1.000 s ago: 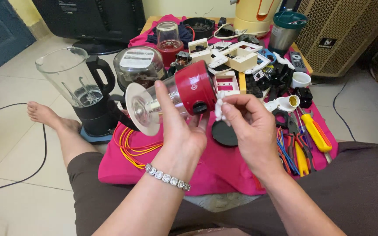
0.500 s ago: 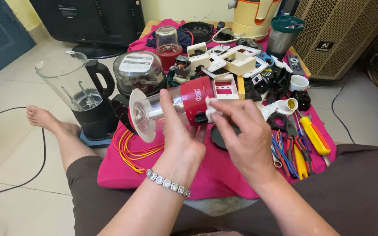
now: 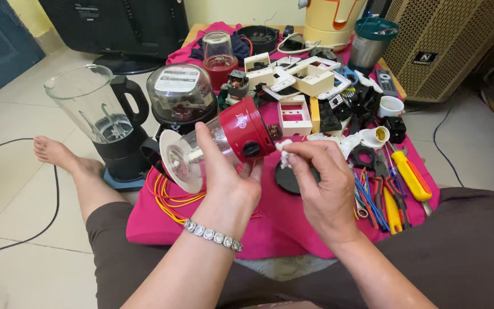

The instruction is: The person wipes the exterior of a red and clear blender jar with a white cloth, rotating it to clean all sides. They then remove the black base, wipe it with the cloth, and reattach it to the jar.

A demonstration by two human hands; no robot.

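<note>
My left hand [image 3: 228, 177] grips a small red grinder with a clear jar [image 3: 224, 142], held sideways above a pink cloth [image 3: 281, 217], lid end pointing left. My right hand [image 3: 321, 183] pinches a small white plastic part [image 3: 284, 154] right beside the grinder's red base. A black round disc [image 3: 288, 178] lies on the cloth under my right hand. A silver bracelet is on my left wrist.
A glass blender on a black base [image 3: 101, 123] stands left, next to a round meter [image 3: 181, 94]. White switch boxes [image 3: 301, 86], black parts, a white lamp holder [image 3: 367, 137], screwdrivers and pliers [image 3: 401, 183] crowd the cloth. Orange wires [image 3: 170, 200] lie under the grinder. My bare foot [image 3: 58, 154] rests left.
The grinder has tilted and dropped a little, its red base turned more toward my right hand. My right hand stays at the base with the white part.
</note>
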